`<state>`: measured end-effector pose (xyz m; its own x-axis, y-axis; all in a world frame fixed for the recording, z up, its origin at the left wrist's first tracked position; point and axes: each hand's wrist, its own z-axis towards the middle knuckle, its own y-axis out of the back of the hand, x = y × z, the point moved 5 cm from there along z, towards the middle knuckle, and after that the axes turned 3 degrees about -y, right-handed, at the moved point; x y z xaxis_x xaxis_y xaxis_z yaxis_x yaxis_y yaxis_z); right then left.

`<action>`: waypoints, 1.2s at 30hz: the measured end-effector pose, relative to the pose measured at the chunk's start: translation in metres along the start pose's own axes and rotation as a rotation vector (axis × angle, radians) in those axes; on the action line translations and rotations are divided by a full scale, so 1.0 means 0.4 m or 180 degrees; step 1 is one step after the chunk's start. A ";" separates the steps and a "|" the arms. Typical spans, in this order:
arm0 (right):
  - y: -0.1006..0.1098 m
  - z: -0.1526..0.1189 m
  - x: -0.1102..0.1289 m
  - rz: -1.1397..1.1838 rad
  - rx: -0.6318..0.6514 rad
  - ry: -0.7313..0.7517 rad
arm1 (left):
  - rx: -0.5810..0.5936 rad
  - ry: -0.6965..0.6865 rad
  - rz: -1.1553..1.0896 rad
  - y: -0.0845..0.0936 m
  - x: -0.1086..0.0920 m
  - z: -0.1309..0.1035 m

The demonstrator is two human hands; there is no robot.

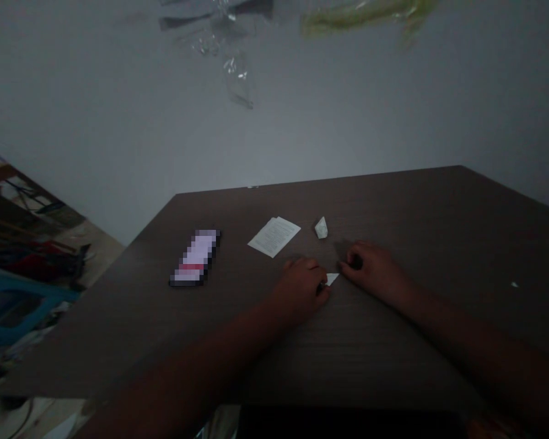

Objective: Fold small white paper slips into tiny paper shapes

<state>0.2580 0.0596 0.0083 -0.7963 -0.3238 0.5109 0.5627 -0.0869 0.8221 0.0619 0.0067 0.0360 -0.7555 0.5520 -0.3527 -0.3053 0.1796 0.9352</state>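
As the left hand (304,289) pinches one small paper (332,278), the right hand (371,266), fingertips parted, curls near one white scrap (321,228).

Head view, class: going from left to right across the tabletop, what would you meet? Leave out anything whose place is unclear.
Phone, printed paper, small folded paper, right hand, tiny white scrap.

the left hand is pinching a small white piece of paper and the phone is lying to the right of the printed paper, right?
The phone's side is wrong: the head view shows the phone to the left of the printed paper. The left hand is pinching a small white piece of paper.
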 end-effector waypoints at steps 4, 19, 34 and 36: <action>0.005 0.010 0.004 0.0134 0.0002 0.0035 | -0.0141 -0.0155 0.0101 -0.002 -0.003 -0.004; 0.010 -0.020 0.060 0.0565 0.0482 0.0246 | -0.0201 -0.0333 -0.0105 0.011 0.025 0.011; 0.021 -0.050 0.098 0.1278 0.0617 0.0452 | -0.0162 0.0026 -0.0335 0.017 0.041 0.013; 0.018 -0.059 0.108 0.1348 0.0731 0.0503 | -0.0184 0.0058 -0.0364 0.014 0.039 0.011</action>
<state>0.2330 0.0229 0.0303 -0.4554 -0.4261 0.7817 0.7516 0.2866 0.5941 0.0508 0.0198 0.0357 -0.7240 0.5158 -0.4581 -0.4228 0.1930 0.8855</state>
